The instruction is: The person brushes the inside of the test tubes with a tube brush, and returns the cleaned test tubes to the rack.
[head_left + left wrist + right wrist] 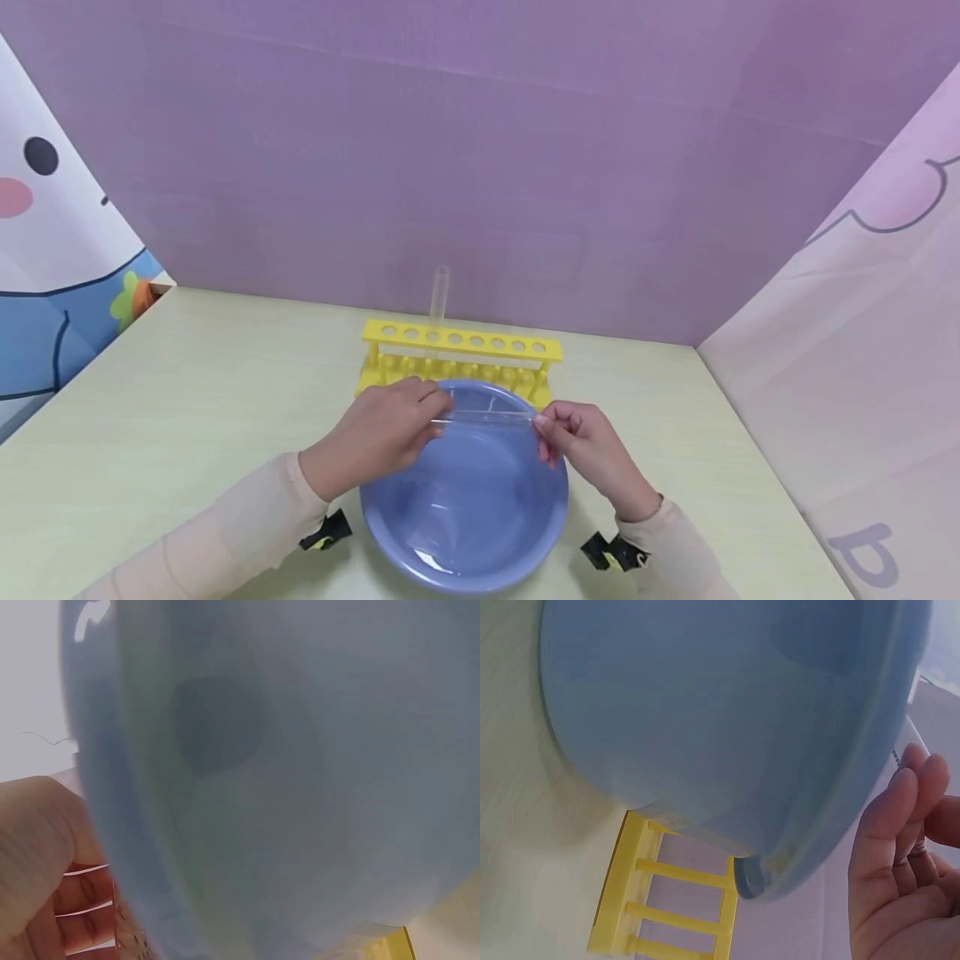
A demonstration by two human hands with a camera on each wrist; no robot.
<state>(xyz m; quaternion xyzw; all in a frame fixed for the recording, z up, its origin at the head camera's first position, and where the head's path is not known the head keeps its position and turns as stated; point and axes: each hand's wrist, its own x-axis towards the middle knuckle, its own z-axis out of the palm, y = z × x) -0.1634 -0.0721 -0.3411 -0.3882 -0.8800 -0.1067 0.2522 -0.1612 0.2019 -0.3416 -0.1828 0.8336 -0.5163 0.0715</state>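
Note:
A clear test tube [487, 417] lies level across the far part of a blue basin [465, 508], above its rim. My left hand [390, 425] holds the tube's left end, and its fingers hide that end. In the left wrist view the curled fingers [86, 907] show beside a wet, speckled stretch. At the tube's right end, my right hand [588, 446] pinches with thumb and forefinger. A thin, dark twisted wire [895, 757] shows at those fingertips in the right wrist view, beside the basin's rim.
Right behind the basin stands a yellow test tube rack [461, 336] with a row of holes and pegs. Another clear test tube [439, 296] stands upright in it, left of the middle. A purple wall [465, 167] closes off the back of the pale table [225, 375].

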